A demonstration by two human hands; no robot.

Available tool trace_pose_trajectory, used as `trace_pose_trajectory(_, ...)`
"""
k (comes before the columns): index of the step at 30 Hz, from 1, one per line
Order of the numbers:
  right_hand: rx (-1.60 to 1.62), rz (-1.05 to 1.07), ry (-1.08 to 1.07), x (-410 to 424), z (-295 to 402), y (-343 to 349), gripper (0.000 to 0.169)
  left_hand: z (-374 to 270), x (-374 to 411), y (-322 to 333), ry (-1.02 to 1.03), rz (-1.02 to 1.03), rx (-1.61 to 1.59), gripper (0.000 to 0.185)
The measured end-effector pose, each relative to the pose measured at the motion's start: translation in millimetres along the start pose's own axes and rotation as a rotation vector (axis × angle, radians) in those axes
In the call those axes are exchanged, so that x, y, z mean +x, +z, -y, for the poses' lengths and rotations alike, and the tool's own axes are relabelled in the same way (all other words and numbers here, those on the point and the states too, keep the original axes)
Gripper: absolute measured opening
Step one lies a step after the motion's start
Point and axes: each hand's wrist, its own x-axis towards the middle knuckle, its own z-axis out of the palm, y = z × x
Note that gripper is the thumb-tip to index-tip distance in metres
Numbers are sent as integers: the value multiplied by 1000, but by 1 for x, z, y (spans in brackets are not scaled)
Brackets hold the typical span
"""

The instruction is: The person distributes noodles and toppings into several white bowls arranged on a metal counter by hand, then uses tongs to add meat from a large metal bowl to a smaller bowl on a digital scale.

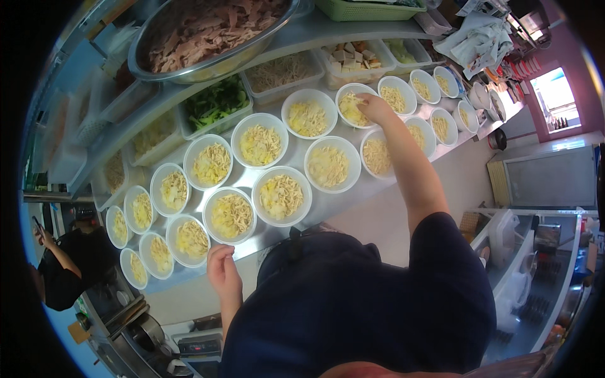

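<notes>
Two rows of round white plastic bowls run along the steel counter, holding pale noodle-like strips, many with chopped yellowish cabbage too. My right hand [374,108] reaches into a back-row bowl [350,112], fingertips at the food; what they pinch is hidden. Under my right forearm, a front-row bowl [377,157] is partly covered. My left hand [224,270] hovers loosely curled near the counter's front edge, with nothing visible in it. Closest to it are a bowl with cabbage and strips [230,216] and another such bowl [188,240].
Behind the bowls stand plastic tubs of green vegetables [215,104], shredded food [279,71] and tofu cubes [352,59]. A large steel basin of sliced meat [212,35] rests on the raised shelf. At far left, another person [75,264] holds a phone. Shelving [534,274] lines the right.
</notes>
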Motion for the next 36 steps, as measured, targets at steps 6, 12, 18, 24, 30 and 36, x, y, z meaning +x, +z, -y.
trace_pose_trajectory(6,175,195,37,-1,-10,-10,43,0,-17,20,6,-18,59,17)
trace_pose_trajectory(12,-154,100,-300,5,-7,23,39,-8,-13,36,10,-39,72,17)
trace_pose_trajectory(18,109,110,-159,21,-22,25,25,-6,-14,38,37,-55,139,19)
trace_pose_trajectory(24,586,-15,58,4,-31,-10,21,-6,-5,42,30,-62,127,19)
trace_pose_trajectory(30,991,38,110,-63,-41,-53,12,-8,4,45,47,-35,157,19)
trace_pose_trajectory(36,453,235,45,-139,-55,-19,25,-5,10,49,30,28,156,19)
